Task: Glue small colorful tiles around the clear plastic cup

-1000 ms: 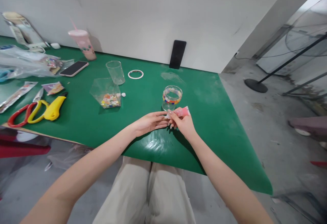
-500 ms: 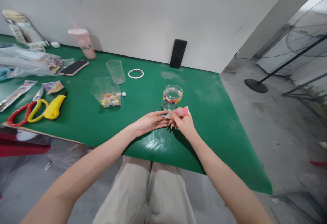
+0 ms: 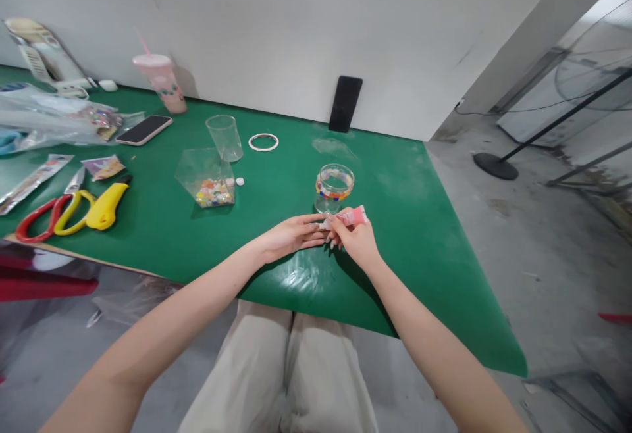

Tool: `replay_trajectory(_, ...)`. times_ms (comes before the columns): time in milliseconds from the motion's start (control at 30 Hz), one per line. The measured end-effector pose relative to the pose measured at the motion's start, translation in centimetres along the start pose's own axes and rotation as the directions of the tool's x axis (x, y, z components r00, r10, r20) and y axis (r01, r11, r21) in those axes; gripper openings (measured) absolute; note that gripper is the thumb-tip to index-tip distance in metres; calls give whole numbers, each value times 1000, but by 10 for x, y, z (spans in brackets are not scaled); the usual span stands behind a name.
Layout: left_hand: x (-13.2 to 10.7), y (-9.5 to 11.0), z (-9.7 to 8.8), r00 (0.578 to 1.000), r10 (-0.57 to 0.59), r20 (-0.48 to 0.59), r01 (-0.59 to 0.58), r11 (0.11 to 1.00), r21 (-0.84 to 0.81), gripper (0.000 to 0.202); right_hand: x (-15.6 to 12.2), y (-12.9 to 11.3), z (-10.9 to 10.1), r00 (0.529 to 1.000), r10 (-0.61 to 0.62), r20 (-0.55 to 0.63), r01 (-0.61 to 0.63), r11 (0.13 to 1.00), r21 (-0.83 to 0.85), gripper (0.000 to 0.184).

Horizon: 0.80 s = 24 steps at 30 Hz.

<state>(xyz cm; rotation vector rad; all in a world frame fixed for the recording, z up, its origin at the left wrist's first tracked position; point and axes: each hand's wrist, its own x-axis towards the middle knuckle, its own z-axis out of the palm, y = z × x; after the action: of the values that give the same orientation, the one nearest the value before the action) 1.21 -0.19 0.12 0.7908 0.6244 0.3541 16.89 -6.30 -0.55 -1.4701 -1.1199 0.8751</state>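
Observation:
My right hand (image 3: 359, 241) is closed around a small pink squeeze tube (image 3: 356, 216), its white tip pointing left. At that tip are the fingers of my left hand (image 3: 291, 235), thumb side up and fingertips drawn together; whatever they pinch is too small to make out. Just beyond both hands stands a clear cup (image 3: 334, 189) with a band of coloured pieces around it. To the left, a clear open bag (image 3: 212, 189) holds several coloured pieces, and a small white cap (image 3: 239, 181) lies beside it.
Behind the bag are a clear cup (image 3: 224, 138) and a white ring (image 3: 263, 142). Scissors (image 3: 49, 219), a yellow-handled tool (image 3: 106, 209), a phone (image 3: 144, 130) and a pink drink cup (image 3: 162, 84) lie left. A black phone (image 3: 345, 104) leans on the wall.
Both hands and the tube hold almost the same pose at the same spot. The whole view has shifted very slightly.

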Motion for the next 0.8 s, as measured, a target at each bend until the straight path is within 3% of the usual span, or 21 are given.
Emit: replay_trajectory(800, 0, 0, 0, 1000, -4, 5, 4, 1000, 7, 42, -1, 4, 0, 1000, -24, -19, 23, 999, -25, 34)
